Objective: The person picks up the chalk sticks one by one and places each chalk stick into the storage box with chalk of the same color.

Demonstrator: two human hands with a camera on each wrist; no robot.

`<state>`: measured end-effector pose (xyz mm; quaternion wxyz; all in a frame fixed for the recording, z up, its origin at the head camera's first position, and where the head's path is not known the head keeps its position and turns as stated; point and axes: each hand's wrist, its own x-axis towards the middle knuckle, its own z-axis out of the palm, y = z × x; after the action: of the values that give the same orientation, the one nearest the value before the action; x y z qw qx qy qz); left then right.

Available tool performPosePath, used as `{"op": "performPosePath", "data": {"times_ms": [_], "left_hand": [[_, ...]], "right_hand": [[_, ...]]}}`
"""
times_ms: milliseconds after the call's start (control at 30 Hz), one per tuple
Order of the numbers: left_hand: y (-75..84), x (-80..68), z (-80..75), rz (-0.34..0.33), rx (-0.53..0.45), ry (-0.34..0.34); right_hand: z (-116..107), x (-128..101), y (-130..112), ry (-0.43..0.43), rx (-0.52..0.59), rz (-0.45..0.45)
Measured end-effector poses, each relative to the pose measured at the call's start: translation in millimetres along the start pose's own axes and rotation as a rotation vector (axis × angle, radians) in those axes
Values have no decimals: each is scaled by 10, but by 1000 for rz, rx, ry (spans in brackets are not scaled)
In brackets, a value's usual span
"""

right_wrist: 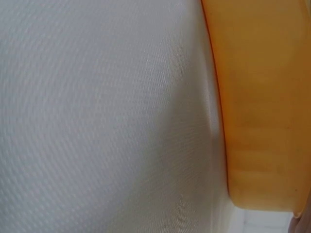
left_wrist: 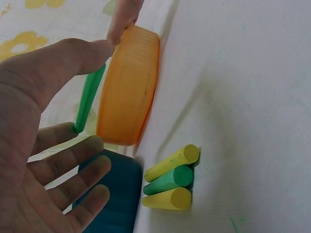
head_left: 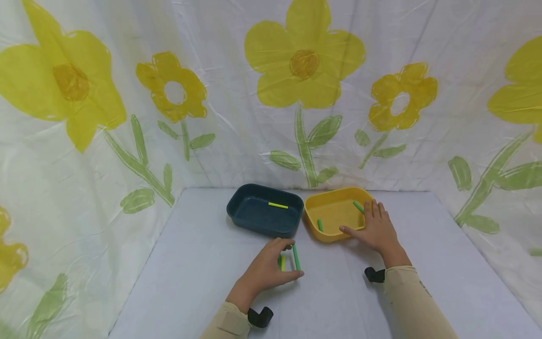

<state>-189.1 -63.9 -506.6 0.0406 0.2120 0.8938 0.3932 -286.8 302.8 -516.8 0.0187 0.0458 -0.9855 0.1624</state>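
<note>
My left hand (head_left: 267, 268) pinches a green chalk stick (head_left: 296, 257) by its two ends, between thumb and index finger. In the left wrist view its other fingers are spread. Beneath this hand, on the table, two yellow chalks (left_wrist: 176, 161) and a green chalk (left_wrist: 171, 179) lie side by side. My right hand (head_left: 378, 230) rests on the near right corner of the yellow tray (head_left: 336, 219), fingers extended and thumb at the near rim. Inside that tray are two green chalks (head_left: 320, 225). A yellow chalk (head_left: 278, 205) lies in the dark blue tray (head_left: 250, 212).
Both trays stand side by side near the back of the white table (head_left: 186, 263). Behind them hangs a white curtain (head_left: 237, 141) with yellow flowers. Black wrist mounts (head_left: 260, 317) stick out below both hands. Small green marks show on the table in the left wrist view.
</note>
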Motion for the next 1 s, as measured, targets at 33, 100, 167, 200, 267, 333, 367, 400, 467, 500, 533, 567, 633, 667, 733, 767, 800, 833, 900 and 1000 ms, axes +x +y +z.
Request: {"op": "performPosePath", "data": {"times_ms": [33,100,167,200,267,333,367,400,467,500,533,567,633,667,733,767,800,833,900,1000], "left_hand": [[2,-1,2,2,-3,5],[1,2,10,11,-8,16],[1,5,14,23,-4,30],[4,6,14,32,-2,35],[7,15,18,43,-2,43],[13,28,18,43,-5,45],[17,34,17,44,-3,46],[22,41,15,49,-4,47],[29,53,10,52,-3,48],[32,59,6,56,-6,47],[35,65,2,60,-7,47],[40,70,-3,65,-11,45],[46,83,-9,72,-19,44],[49,91,-10,74,-22,43],[61,103,-9,73,-25,42],[66,110,-7,72,-24,41],[70,118,-2,72,-22,41],[76,124,2,68,-22,39],[92,138,7,68,-28,37],[117,162,3,71,-37,38]], "right_hand": [[-5,-3,-6,-1,2,0],[-8,-10,-14,-3,7,-1],[-9,-16,-16,-6,3,0],[-13,-22,-22,-10,3,0],[-17,-27,-26,-13,1,0],[-23,-33,-30,-14,-1,0],[-27,-34,-32,-13,0,1],[-29,-34,-33,-12,0,0],[-30,-29,-26,-9,-3,-2],[-30,-26,-23,-8,-5,-2],[-28,-24,-21,-7,-6,-2],[-27,-21,-18,-6,-8,-2],[-25,-19,-15,-6,-12,-1],[-25,-18,-13,-6,-12,-1],[-24,-17,-10,-5,-11,0],[-24,-16,-9,-5,-10,1],[-24,-17,-11,-6,-7,1],[-24,-17,-11,-6,-7,2],[-24,-19,-14,-6,-5,3],[-22,-17,-20,-4,-8,3]]}}
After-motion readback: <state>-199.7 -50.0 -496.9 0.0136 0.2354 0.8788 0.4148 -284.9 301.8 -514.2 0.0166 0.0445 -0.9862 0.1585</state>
